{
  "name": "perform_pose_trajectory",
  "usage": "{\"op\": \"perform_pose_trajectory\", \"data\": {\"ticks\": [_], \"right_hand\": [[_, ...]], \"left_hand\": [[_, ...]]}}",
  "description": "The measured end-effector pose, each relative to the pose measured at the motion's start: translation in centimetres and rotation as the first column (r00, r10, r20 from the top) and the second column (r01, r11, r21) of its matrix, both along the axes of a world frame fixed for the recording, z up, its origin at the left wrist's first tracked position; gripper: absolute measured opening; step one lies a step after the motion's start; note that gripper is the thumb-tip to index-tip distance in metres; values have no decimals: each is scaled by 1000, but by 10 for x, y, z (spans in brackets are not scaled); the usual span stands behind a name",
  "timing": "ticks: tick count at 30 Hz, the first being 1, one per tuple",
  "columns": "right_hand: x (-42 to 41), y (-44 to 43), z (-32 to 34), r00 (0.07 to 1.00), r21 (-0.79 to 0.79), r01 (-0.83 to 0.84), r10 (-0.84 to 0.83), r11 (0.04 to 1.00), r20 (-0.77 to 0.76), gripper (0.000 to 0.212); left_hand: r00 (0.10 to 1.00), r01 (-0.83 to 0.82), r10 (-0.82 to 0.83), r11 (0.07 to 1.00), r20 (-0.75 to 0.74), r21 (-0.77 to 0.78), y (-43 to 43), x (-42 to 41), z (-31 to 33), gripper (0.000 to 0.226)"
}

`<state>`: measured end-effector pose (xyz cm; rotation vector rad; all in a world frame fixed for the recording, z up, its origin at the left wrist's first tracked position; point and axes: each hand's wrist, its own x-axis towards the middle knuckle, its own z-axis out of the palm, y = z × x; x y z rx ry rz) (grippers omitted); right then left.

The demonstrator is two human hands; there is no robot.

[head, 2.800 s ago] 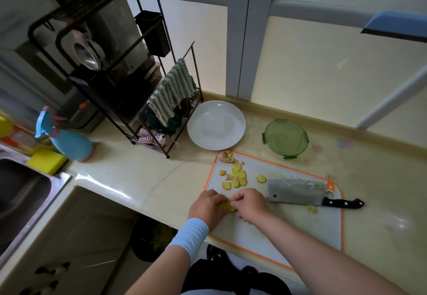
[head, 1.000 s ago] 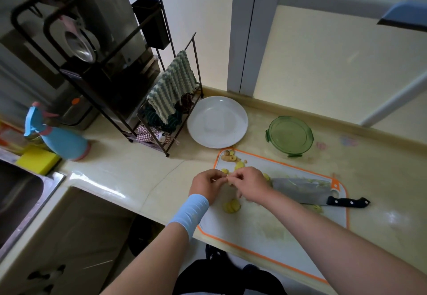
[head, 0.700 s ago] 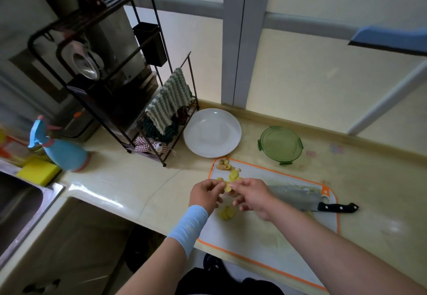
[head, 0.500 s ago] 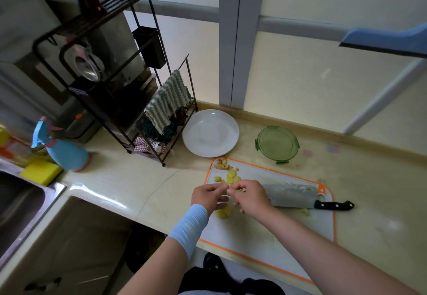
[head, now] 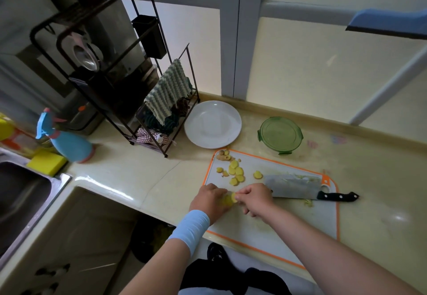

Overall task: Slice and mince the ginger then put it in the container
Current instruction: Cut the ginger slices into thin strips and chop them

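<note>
Both the left hand (head: 209, 200) and right hand (head: 255, 199) pinch a small stack of ginger slices (head: 230, 199) between their fingertips over the cutting board (head: 300, 220), beside the cleaver (head: 293, 187)

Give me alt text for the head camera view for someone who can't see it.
Two bare hands, left hand and right hand, pinch ginger slices together on a white cutting board. A cleaver lies flat on the board, more slices beyond the hands, with a green container and a white plate behind.
</note>
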<state>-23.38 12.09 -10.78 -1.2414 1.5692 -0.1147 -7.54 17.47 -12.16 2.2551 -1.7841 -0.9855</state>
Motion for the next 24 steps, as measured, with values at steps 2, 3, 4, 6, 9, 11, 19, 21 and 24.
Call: {"op": "perform_pose_trajectory", "data": {"ticks": [2,3,4,6,9,11,19,21,24], "right_hand": [[1,1,-6,999,-12,-33,33,999,-38,11],[1,1,-9,997,-23,-56,55,998,-57,12],[2,1,-11,994,-32,-85,82,996,-72,14],[3,1,-15,987,-56,-135,129,989,-98,17],[5,2,-17,962,-153,-220,187,963,-201,16],[7,3,-15,926,-213,-298,228,930,-301,14],[9,-17,-9,895,-399,-383,228,833,-384,14],[7,-29,-13,886,-417,-411,249,810,-390,20],[6,-41,-20,824,-380,-544,389,748,-413,33]], "left_hand": [[999,30,-30,999,21,-25,1,-2,-7,47],[999,26,-25,999,23,-37,0,-2,-10,47],[999,30,-28,998,25,-48,-1,-2,-13,47],[999,47,-45,996,20,-79,-1,-2,-17,43],[998,52,-55,991,-20,-123,-1,-1,-21,36],[998,54,-58,991,-31,-119,-1,0,-20,35],[991,130,-130,990,-4,-50,-16,3,-8,46],[997,74,-73,995,3,-72,-24,4,-6,42],[999,-36,37,996,9,-75,-41,0,-5,33]]}}
